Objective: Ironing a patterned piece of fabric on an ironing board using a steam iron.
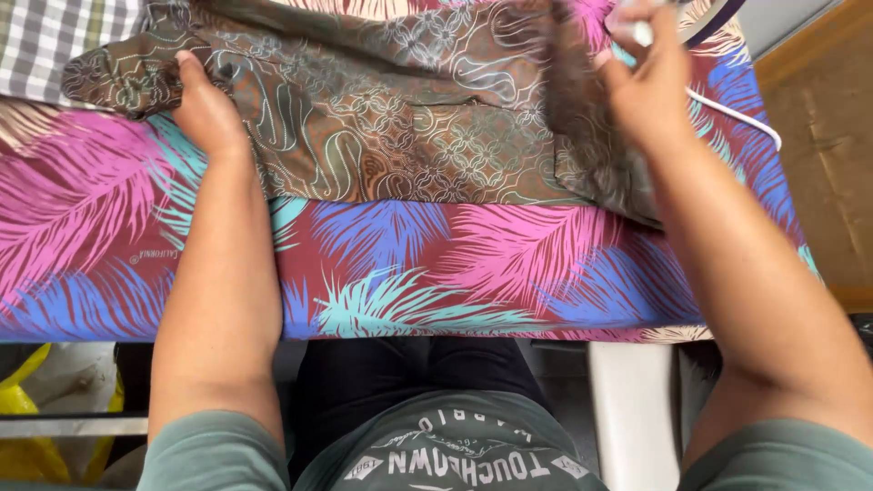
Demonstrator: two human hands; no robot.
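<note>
1. The ironing board [391, 264] has a cover with pink, blue and teal feathers.
2. A brown patterned shirt [391, 127] lies flat on the far half of the board.
3. The left hand [207, 105] presses flat on the shirt's left part, fingers together.
4. The right hand [647, 86] pinches the shirt's right edge; a white cord [737, 114] runs just beside it.

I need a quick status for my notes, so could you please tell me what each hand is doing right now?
Left hand: open, pressed flat on the brown patterned garment.
Right hand: closed on the garment's blurred right edge.
</note>
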